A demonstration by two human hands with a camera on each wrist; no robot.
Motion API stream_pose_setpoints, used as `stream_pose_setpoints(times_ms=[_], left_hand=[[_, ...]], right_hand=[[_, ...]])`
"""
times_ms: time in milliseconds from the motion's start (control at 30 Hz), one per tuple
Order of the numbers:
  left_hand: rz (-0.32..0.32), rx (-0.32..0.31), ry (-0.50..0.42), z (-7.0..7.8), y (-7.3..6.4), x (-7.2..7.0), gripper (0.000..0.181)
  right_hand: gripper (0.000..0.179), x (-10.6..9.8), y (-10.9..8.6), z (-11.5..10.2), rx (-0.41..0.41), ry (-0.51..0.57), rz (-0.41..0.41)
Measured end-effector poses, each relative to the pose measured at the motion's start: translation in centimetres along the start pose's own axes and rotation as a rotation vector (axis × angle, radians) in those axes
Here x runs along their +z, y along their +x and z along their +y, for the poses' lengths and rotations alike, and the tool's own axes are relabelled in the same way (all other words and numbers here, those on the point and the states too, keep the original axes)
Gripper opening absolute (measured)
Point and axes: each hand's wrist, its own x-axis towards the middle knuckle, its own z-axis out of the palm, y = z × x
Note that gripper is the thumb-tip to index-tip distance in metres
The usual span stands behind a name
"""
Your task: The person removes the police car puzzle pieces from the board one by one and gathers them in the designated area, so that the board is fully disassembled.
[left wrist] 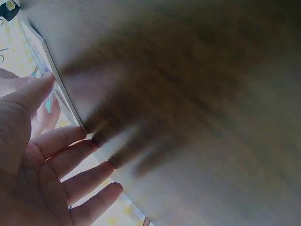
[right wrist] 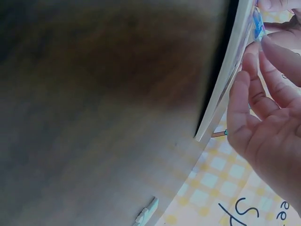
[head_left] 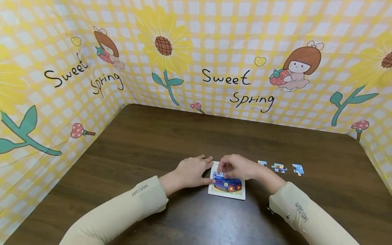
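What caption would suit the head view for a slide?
Left hand steadies a puzzle board on a brown table; right hand pinches a piece over it, three loose pieces beside.

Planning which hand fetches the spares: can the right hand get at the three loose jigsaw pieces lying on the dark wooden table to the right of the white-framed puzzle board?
Probably yes. The three loose jigsaw pieces lie in the open just beyond the right hand, with only bare dark wooden table between; that hand is on the white-framed puzzle board.

table (head_left: pixel 128 146): dark wood | backdrop (head_left: pixel 214 51): yellow check cloth, sunflowers, "Sweet Spring" lettering, wraps three sides
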Motion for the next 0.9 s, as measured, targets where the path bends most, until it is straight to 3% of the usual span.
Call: stream_pose_setpoints(times_ms=[333, 900], left_hand=[[0.002, 0.006, 0.001, -0.04, -0.06, -0.03, 0.071], [0.021, 0.019, 0.004, -0.2, -0.09, 0.19, 0.07]], right_hand=[[0.005, 0.18, 0.37, -0.07, -0.008, 0.127, -0.013], [0.004, -0.17, 0.08, -0.33, 0.018, 0.137, 0.023]])
